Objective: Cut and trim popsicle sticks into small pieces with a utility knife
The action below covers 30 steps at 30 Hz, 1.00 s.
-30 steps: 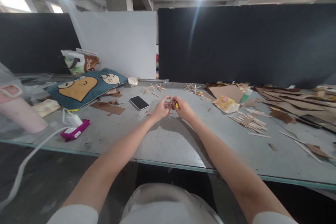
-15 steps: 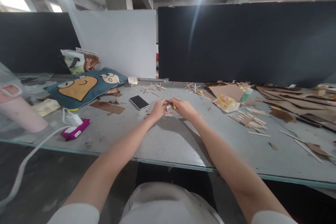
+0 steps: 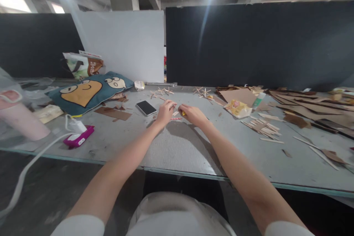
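Observation:
My left hand (image 3: 166, 113) is closed, fingertips pinched together just above the table; what they hold is too small to make out. To its right, my right hand (image 3: 194, 115) is closed around a small yellow object (image 3: 184, 113), mostly hidden by the fingers. A narrow gap separates the two hands. Below them lies a thin red-and-white striped stick (image 3: 176, 118). A small pale piece (image 3: 175, 113) shows between the hands. Left of my left hand lies a phone (image 3: 146, 107) with a dark screen.
Star-shaped stick pieces (image 3: 160, 91) lie beyond the hands. To the right are a yellow packet (image 3: 238, 108), a glue bottle (image 3: 259, 100), wooden sticks (image 3: 261, 128) and cardboard sheets (image 3: 306, 108). A cushion (image 3: 88, 92), purple power strip (image 3: 79, 138) and pink bottle (image 3: 26, 118) stand left.
My hands were together and have moved slightly apart. The left hand has turned and its fingers have risen. More of the striped stick shows below.

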{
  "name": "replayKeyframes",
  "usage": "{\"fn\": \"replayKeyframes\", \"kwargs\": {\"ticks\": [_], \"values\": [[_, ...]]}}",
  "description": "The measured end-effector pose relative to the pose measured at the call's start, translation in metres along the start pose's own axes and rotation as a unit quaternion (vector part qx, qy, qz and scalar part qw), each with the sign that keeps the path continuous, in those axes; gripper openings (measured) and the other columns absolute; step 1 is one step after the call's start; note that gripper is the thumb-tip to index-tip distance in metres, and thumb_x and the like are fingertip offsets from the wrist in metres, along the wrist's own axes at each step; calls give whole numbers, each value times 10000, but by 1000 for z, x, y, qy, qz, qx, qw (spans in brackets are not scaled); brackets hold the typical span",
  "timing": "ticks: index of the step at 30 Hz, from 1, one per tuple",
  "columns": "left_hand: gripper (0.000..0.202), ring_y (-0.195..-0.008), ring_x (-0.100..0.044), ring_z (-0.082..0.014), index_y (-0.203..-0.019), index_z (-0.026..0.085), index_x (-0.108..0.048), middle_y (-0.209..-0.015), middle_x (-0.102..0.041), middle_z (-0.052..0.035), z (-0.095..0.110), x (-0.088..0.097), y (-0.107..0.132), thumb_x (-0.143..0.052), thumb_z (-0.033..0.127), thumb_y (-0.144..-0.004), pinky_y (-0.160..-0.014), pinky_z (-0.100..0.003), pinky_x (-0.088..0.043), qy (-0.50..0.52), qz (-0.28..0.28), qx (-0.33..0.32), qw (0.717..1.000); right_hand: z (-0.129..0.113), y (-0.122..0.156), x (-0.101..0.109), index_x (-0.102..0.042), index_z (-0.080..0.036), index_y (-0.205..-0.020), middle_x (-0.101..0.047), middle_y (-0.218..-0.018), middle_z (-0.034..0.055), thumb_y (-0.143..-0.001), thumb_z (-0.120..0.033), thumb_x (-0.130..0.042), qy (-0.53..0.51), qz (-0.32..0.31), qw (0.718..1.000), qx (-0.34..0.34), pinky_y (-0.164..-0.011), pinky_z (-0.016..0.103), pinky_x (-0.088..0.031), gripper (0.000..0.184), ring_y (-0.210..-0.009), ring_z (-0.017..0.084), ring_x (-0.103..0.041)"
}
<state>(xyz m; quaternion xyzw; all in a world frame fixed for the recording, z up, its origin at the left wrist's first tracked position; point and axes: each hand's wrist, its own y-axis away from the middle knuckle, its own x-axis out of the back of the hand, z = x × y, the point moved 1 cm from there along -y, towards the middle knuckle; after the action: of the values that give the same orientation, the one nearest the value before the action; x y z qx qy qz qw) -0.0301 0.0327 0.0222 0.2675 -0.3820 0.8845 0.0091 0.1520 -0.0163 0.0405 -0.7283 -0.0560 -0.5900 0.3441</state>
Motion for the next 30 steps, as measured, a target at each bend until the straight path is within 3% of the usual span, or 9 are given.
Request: {"fn": "replayKeyframes", "kwargs": {"ticks": [7, 10, 13, 21, 30], "values": [[122, -673, -656, -170, -1034, 210, -669, -724, -683, 18, 13, -10, 11, -632, 135, -946, -699, -269, -500, 20, -66, 20, 997, 4, 2, 2, -658, -209, -1125, -747, -1141, 98, -1020, -158, -512, 8, 2, 999, -38, -648, 288, -320, 187, -808, 209, -670], [40, -673, -663, -166, -1036, 221, -618, -748, -698, 14, 14, -14, 12, -589, 226, -1008, -685, -265, -506, 34, -68, 41, 996, 5, 2, 0, -660, -204, -1127, -745, -1152, 105, -1022, -161, -508, 12, 5, 999, -51, -639, 292, -314, 190, -810, 215, -674], [87, -711, -679, -172, -944, 232, -585, -772, -717, -1, 12, -14, 9, -556, 233, -1026, -722, -275, -521, 43, -66, 58, 995, 4, 1, -3, -666, -209, -1107, -745, -1136, 101, -1020, -163, -512, 15, 9, 998, -60, -631, 295, -308, 183, -807, 217, -674], [180, -781, -715, -207, -745, 240, -582, -745, -736, -3, 13, -8, 9, -658, 131, -866, -724, -279, -531, 73, -90, 56, 992, 7, -2, -12, -679, -218, -1097, -747, -1106, 110, -1003, -180, -545, 11, 27, 996, -79, -625, 297, -318, 168, -794, 223, -665], [184, -626, -671, -161, -775, 233, -529, -691, -718, 2, 10, -15, 5, -594, 146, -923, -647, -258, -520, 123, -28, 111, 986, 19, 0, -14, -691, -224, -1126, -755, -1148, 111, -1031, -142, -483, -16, 75, 992, -98, -674, 288, -397, 242, -877, 236, -690]]}}
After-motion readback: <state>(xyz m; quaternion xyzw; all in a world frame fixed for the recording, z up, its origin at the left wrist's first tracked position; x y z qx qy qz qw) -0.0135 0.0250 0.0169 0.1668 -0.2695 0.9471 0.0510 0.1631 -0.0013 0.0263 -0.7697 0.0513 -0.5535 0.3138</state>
